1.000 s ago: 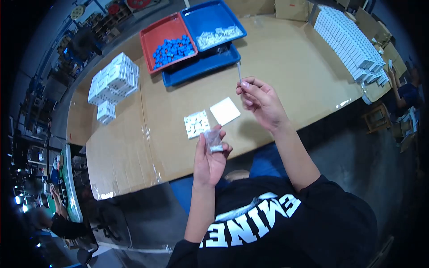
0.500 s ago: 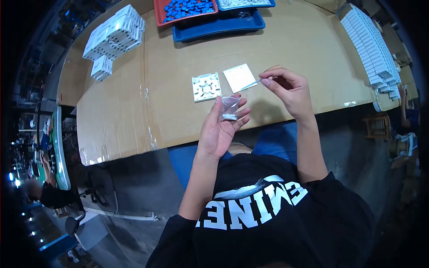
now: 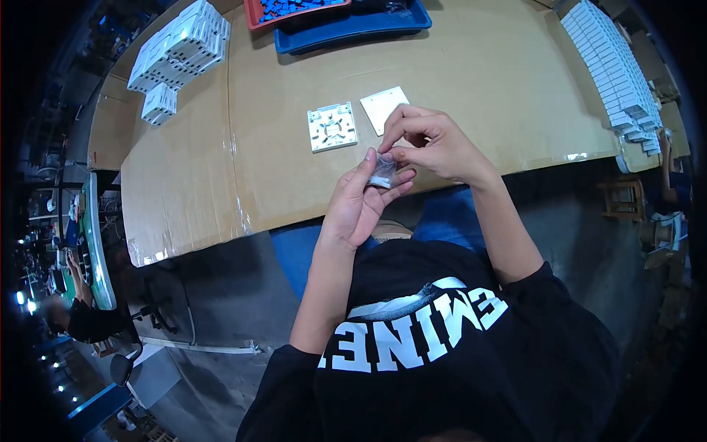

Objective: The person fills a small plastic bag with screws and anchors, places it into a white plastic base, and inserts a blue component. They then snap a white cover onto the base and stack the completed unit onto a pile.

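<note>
Carefully: steady the clear bag [image 3: 384, 170] at its mouth.
I pinch it in the left hand [image 3: 358, 206]; the right hand [image 3: 433, 149] meets the mouth, its grip unclear.

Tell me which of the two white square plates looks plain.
The right plate, partly hidden behind the right hand; the left plate has a dark-patterned, moulded face.

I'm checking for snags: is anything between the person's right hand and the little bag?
Nothing visible. The right hand has its fingertips at the upper edge of the bag. The left hand holds it, thumb at the bag's left edge.
</note>
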Demonstrator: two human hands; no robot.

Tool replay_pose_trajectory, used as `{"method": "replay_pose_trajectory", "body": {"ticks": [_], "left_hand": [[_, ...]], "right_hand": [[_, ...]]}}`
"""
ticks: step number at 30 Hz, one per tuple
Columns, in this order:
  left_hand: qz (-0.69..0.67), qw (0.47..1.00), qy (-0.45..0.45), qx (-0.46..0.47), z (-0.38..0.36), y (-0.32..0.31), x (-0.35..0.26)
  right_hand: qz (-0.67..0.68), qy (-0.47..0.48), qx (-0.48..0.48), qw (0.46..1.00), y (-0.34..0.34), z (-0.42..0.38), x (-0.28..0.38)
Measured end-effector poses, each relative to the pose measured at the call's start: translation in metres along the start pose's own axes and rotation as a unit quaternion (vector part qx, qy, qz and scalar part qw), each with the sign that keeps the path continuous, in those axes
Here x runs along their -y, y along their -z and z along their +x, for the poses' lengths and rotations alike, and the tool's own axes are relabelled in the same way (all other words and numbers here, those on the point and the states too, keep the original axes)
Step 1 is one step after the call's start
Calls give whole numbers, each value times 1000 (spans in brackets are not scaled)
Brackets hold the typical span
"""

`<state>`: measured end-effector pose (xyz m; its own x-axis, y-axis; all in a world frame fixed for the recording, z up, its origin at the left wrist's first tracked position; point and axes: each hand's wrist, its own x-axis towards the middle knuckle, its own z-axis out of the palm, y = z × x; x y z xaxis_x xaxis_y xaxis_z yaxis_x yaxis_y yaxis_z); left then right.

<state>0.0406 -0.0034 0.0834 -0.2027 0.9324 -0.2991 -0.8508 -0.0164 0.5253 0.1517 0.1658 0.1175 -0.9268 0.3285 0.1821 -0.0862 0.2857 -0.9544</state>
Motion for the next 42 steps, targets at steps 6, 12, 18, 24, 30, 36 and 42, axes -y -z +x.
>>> {"method": "replay_pose_trajectory", "body": {"ticks": [6, 12, 18, 24, 30, 36, 42], "left_hand": [[60, 998, 6, -14, 0, -1, 0], [52, 998, -31, -10, 0, 0, 0], [274, 953, -123, -50, -5, -8, -1], [323, 925, -176, -94, -2, -5, 5], [236, 901, -319, -176, -4, -29, 0], [249, 904, -315, -146, -1, -20, 5], [228, 905, -327, -150, -2, -15, 6]], "right_hand": [[-96, 19, 82, 992, 11, 2, 8], [-90, -7, 181, 979, 14, 4, 14], [-9, -47, 84, 995, 21, 1, 2], [109, -88, -58, 988, -4, -8, -3], [192, -28, -118, 974, -23, -15, 0], [226, -45, -153, 961, -28, -18, -3], [348, -114, -167, 915, -36, -22, -18]]}}
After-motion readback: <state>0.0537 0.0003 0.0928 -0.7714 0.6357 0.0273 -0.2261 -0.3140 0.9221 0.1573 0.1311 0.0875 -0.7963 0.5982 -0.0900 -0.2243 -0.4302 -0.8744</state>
